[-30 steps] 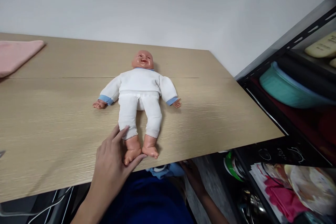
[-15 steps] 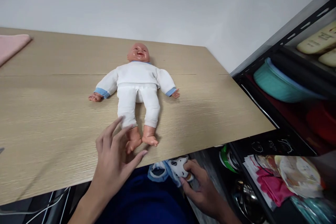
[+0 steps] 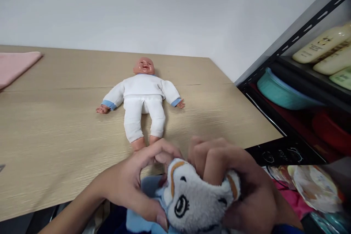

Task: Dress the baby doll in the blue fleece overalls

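Pale wood-grain desk [image 3: 60, 128] bearing a supine baby doll [image 3: 144, 87]; nearer, left hand [image 3: 131, 184] and right hand [image 3: 251, 179], each grip closed about a grey-white plush animal face [image 3: 201, 203].

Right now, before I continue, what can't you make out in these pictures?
All in the head view:
Doll: toes hidden behind the left hand.
Plush item: bottom cut off by the lower edge; sides partly covered by both hands.
Right hand: upper fingers blurred.
Pink cloth: cut off by the left edge.
Cream bottle: fine print too small.
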